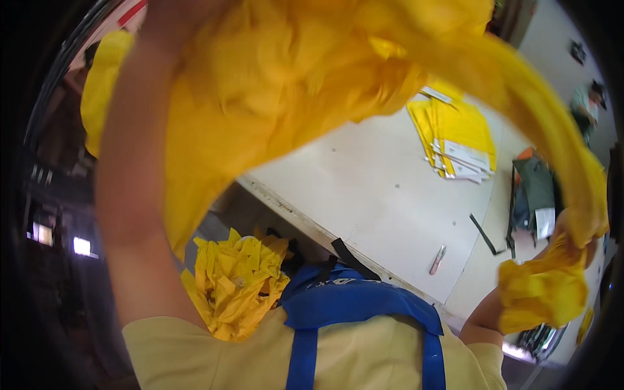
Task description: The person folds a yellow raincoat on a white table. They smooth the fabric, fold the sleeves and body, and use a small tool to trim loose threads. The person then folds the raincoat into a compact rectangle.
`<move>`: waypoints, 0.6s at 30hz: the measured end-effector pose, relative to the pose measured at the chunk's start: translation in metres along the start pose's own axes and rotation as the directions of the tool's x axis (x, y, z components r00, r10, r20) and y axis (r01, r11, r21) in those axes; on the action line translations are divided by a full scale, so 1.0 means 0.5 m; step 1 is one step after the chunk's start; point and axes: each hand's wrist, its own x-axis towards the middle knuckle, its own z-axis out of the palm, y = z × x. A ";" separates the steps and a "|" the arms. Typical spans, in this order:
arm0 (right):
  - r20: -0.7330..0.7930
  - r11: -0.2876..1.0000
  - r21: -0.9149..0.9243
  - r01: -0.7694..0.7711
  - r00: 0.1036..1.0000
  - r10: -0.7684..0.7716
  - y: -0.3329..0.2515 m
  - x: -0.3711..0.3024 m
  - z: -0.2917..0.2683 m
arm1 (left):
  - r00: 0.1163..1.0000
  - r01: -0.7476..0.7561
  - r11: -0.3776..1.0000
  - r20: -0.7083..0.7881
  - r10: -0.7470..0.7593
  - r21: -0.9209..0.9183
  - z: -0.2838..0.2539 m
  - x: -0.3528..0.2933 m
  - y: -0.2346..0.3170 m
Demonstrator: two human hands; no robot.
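Note:
A large yellow cloth (pixel 279 97), blurred by motion, is held up across the upper part of the view. One long narrow part of it arches over to the right. There my right hand (pixel 573 233) is closed on the cloth, and a bunched yellow end hangs below it over my forearm. My left arm is raised along the left side, in front of the cloth. My left hand (pixel 185 16) is at the top edge beside the cloth; its fingers are blurred and hidden, so its grip does not show.
A white table (pixel 351 175) bears a stack of flat yellow packets (pixel 455 133), a small cutter (pixel 438 259), a black strap (pixel 485 234) and a dark grey bag (pixel 533 195). Crumpled yellow cloth (pixel 237 286) lies beside my blue apron (pixel 364 302). Another person (pixel 587 107) is at far right.

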 end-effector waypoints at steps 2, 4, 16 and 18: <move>0.045 0.987 -0.153 0.059 0.998 -0.053 -0.038 -0.139 0.015 | 0.992 0.095 0.987 -0.074 -0.106 -0.132 0.188 -0.145 0.006; 0.307 0.970 -0.188 -0.157 0.928 0.210 0.044 -0.258 0.084 | 0.983 0.181 0.959 0.027 -0.180 -0.217 0.278 -0.286 0.051; 0.349 0.351 -0.936 0.029 0.209 0.913 0.318 -0.505 0.223 | 0.334 0.814 0.531 0.938 -0.095 -0.236 0.451 -0.680 0.163; 0.322 0.338 -0.939 0.056 0.483 0.814 0.373 -0.478 0.257 | 0.446 0.719 0.605 0.895 -0.023 -0.342 0.470 -0.601 0.164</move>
